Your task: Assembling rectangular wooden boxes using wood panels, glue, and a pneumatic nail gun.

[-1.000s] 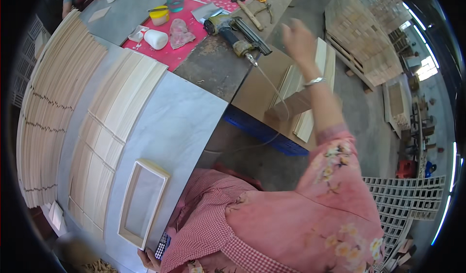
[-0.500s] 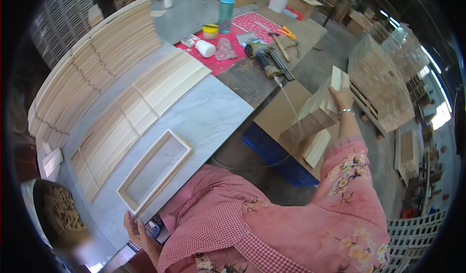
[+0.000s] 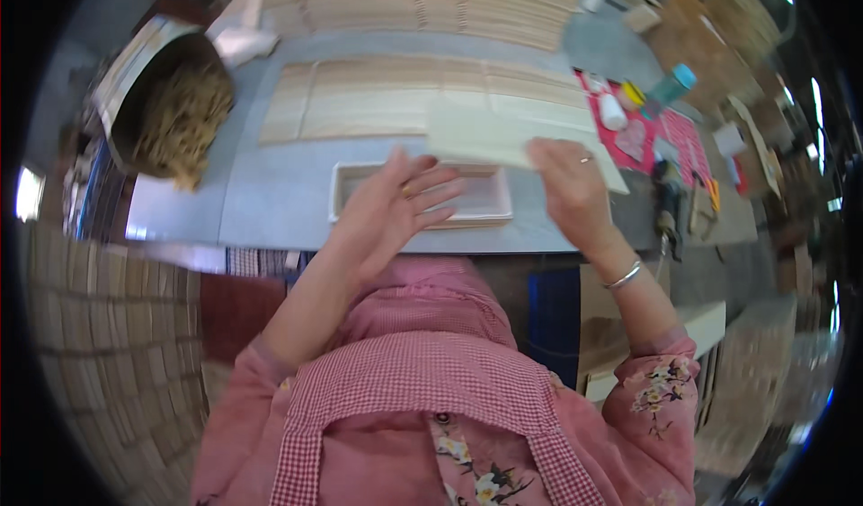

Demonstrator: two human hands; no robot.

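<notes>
— Grey worktop [image 3: 270, 200], what lies on it?
— Wooden slats [image 3: 395, 102] far back, a shallow frame [image 3: 346, 182] near.
— And the hands?
— Right hand [image 3: 571, 191], grip closed on a pale board [image 3: 485, 137] held above the frame. Left hand [image 3: 391, 209] is open, fingers spread over the frame, beside the board.

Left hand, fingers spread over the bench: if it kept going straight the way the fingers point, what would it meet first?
Probably the pale wooden panel that the right hand holds. The left hand hovers over the shallow wooden frame, fingers aimed up and right toward the panel's near edge. Depth is unclear, so it might pass underneath.
</notes>
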